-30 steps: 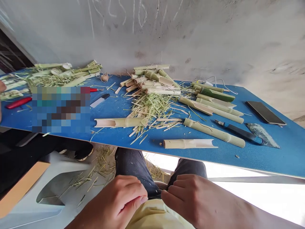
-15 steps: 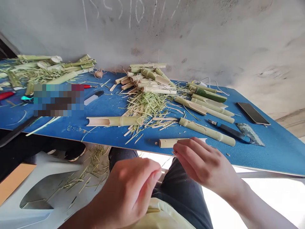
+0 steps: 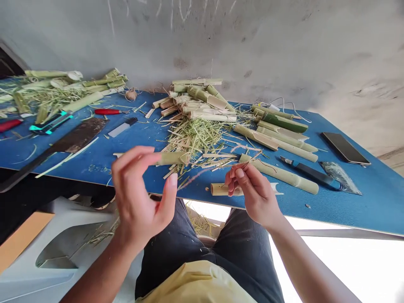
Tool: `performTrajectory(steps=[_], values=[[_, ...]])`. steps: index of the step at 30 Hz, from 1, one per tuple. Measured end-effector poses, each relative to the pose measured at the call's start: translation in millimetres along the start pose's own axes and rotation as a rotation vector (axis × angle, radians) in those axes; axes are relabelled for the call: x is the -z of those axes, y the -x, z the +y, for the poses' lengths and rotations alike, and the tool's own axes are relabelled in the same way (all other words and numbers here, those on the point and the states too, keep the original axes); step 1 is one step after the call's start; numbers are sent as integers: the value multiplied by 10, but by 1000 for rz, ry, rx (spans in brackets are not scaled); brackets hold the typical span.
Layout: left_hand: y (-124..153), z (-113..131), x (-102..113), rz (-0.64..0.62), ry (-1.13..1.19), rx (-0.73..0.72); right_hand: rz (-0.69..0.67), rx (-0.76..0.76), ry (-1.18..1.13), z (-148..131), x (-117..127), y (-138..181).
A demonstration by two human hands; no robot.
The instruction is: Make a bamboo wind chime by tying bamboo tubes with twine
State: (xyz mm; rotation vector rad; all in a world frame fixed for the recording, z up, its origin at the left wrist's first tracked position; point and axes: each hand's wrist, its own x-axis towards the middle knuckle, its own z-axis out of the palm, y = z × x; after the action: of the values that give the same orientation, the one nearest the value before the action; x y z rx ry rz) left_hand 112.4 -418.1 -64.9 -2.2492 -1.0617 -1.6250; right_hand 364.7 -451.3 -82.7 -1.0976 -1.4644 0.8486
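Observation:
My right hand [image 3: 254, 187] pinches a thin brown string [image 3: 196, 176] between thumb and fingers. One length trails left toward my other hand, and another bit curls up above the fingertips. My left hand [image 3: 139, 193] is raised with thumb and fingers apart, nothing in them. Behind it lies a split bamboo piece [image 3: 172, 158], partly hidden by the fingers. Under my right hand, near the table edge, a short bamboo piece [image 3: 218, 189] with a cut end is partly covered. Just beyond that hand rests a longer bamboo piece [image 3: 284, 175].
Bamboo shavings [image 3: 202, 136] and stacked bamboo pieces [image 3: 208, 99] fill the blue table's [image 3: 148, 139] middle. On the left lie a cleaver [image 3: 80, 136], a small blade [image 3: 121, 127] and a string ball [image 3: 131, 94]. A utility knife [image 3: 312, 173] and phone [image 3: 345, 148] are right.
My hands have moved up and over the table edge. My left hand has opened and shifted left; the string now shows clearly in my right hand.

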Motion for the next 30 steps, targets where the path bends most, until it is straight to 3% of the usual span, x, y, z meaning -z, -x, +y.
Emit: performTrajectory(steps=[2, 5, 9, 15, 21, 30], values=[[277, 101, -12, -4, 85, -62, -26, 0, 75, 72, -2, 38], [612, 300, -100, -185, 286, -101, -48, 19, 154, 143, 15, 54], [792, 475, -299, -326, 319, -62, -38, 77, 232, 148, 42, 41], [704, 420, -469, -397, 180, 56, -74, 125, 326, 118, 57, 33], [548, 366, -607, -525, -2, 130, 3, 271, 586, 109, 83, 20], [521, 354, -657, -538, 127, 148, -28, 406, 558, 38, 117, 83]])
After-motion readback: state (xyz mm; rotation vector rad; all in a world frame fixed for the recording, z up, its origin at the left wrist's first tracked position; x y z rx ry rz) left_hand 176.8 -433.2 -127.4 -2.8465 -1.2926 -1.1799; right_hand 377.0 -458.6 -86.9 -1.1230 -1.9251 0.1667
